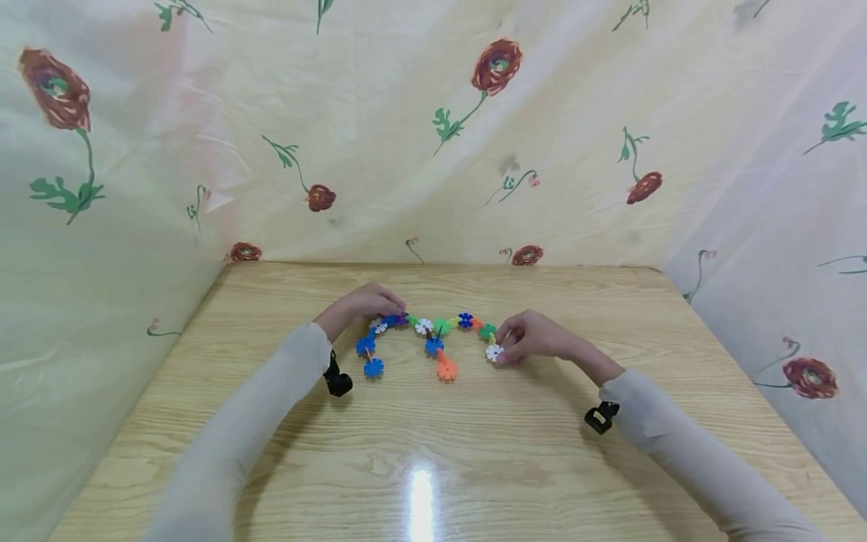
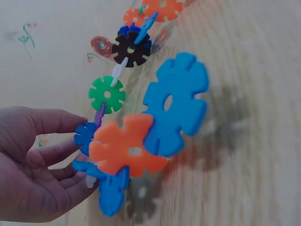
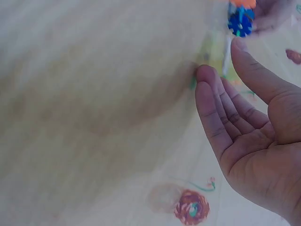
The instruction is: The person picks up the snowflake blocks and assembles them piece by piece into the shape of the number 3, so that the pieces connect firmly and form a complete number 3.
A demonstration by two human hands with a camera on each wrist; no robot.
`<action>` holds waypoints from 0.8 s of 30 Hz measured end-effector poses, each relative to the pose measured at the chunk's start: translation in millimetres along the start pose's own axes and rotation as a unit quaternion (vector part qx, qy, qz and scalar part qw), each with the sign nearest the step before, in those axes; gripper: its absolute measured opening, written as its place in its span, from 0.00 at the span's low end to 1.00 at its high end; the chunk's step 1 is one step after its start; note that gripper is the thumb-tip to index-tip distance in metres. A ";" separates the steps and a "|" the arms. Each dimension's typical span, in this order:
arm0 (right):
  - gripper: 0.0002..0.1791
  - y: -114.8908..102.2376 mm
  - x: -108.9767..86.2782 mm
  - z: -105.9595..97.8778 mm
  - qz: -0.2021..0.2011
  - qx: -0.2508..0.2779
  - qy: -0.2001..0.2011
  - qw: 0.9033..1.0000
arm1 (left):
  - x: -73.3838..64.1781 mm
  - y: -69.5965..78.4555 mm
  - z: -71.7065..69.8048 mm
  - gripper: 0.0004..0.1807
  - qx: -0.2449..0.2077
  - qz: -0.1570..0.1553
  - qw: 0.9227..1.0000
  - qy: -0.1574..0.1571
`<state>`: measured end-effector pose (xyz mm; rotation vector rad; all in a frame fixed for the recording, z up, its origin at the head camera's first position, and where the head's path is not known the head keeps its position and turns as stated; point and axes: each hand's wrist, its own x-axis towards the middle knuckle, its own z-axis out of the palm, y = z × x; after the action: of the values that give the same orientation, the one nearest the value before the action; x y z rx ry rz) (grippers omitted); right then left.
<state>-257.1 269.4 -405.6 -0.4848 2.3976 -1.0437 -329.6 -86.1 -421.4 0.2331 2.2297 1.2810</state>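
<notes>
A chain of interlocking plastic snowflake discs in several colours arches across the table, with a branch hanging from its middle that ends in an orange disc. My left hand pinches the back left of the chain, its fingers at a small blue disc. Near that hand, the left end runs through an orange disc to a larger-looking blue disc. My right hand holds the right end, thumb and fingers around a white disc. That disc shows edge-on in the right wrist view, by the right hand.
The wood-grain table reaches back to a flower-printed cloth that hangs behind and at both sides. Black wrist cameras sit at both cuffs. A bright light reflection lies on the table near the front.
</notes>
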 end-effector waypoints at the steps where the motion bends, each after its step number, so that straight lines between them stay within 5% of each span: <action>1: 0.16 0.1 1.1 -2.9 -0.001 -0.004 0.000 1.000 | -4.3 -0.5 -1.1 0.17 -0.001 0.003 1.000 0.003; 12: 0.17 4.2 22.1 -22.8 -0.037 -0.028 0.015 0.999 | -42.8 -24.6 -19.9 0.22 -0.002 0.009 1.000 0.016; 24: 0.20 2.5 40.5 -26.2 -0.059 -0.063 -0.043 0.995 | -69.0 -32.3 -42.9 0.19 0.025 -0.033 0.996 -0.078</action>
<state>-305.3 266.3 -403.3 -0.7079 2.3923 -0.9043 -291.5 -163.3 -405.7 0.2676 2.1203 1.1323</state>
